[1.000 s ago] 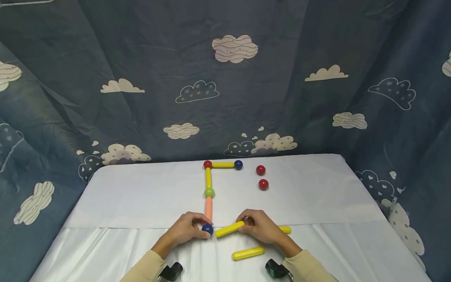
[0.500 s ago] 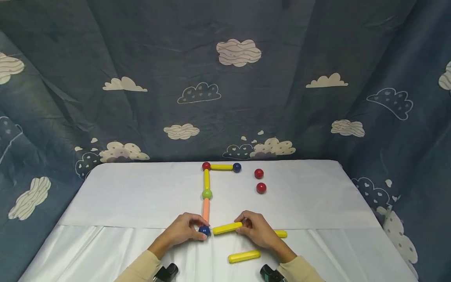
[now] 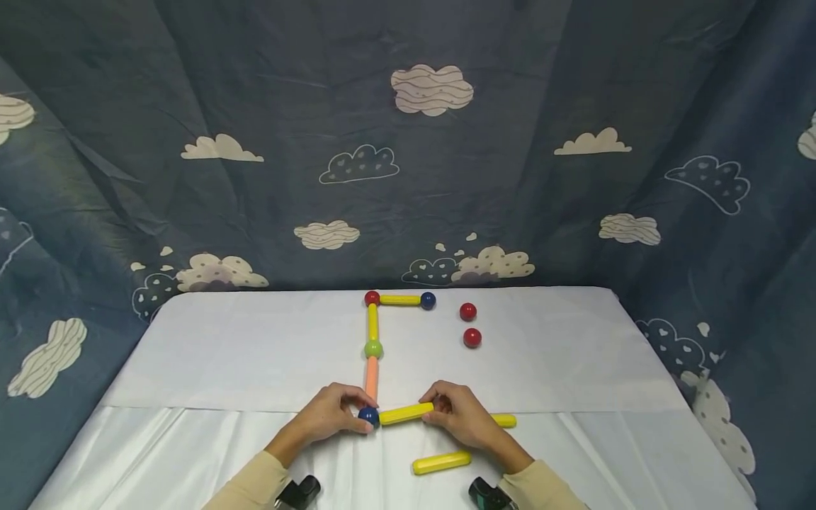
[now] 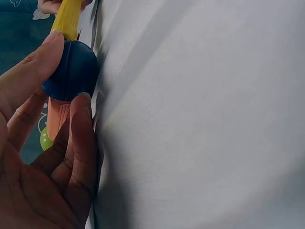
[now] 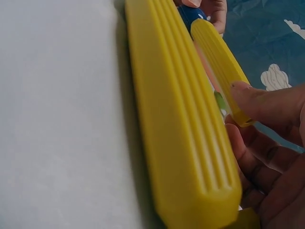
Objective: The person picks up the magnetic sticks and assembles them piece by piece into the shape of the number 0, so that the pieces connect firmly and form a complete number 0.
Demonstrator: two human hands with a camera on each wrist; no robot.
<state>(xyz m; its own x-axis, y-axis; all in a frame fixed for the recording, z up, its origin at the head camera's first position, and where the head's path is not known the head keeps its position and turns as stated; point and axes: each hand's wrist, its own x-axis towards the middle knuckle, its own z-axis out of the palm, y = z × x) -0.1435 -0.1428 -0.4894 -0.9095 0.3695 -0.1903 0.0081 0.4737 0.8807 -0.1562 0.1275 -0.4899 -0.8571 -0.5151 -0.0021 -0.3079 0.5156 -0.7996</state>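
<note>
My left hand (image 3: pixel 328 413) pinches a dark blue ball (image 3: pixel 367 417) between thumb and fingers at the near end of a salmon rod (image 3: pixel 372 377). That rod leads up to a green ball (image 3: pixel 373 349), then a yellow rod, a red ball (image 3: pixel 372 298), another yellow rod and a second blue ball (image 3: pixel 428 301). With thumb and fingertips, my right hand (image 3: pixel 464 416) grips the right end of a yellow rod (image 3: pixel 404 414). The left end of this rod meets the blue ball in the left wrist view (image 4: pixel 71 71).
Two loose red balls (image 3: pixel 472 338) lie at the back right. One yellow rod (image 3: pixel 441 462) rests in front of the right hand, and another (image 3: pixel 504 421) shows partly behind the right wrist. A cloud-patterned curtain (image 3: pixel 491 177) hangs behind the white table (image 3: pixel 574 354).
My right hand has moved left with the yellow rod, closing the small gap to the blue ball. My left hand keeps hold of that ball. The whole head view has shifted slightly.
</note>
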